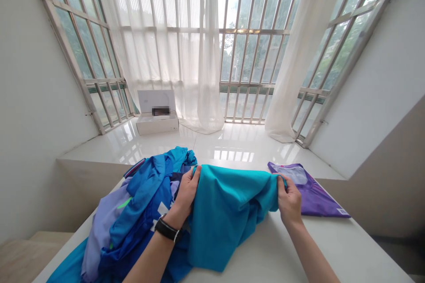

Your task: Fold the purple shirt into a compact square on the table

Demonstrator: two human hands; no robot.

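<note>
A teal garment hangs stretched between both my hands over a white table. My left hand, with a black watch on its wrist, is closed on the garment's upper left edge. My right hand is closed on its upper right edge. The cloth sags between them and drapes down onto the tabletop. To the left lies a heap of blue, lilac and teal clothes, touching my left forearm.
A folded purple shirt lies on the table's far right. Beyond the table is a glossy white window ledge with an open white box, sheer curtains and barred windows.
</note>
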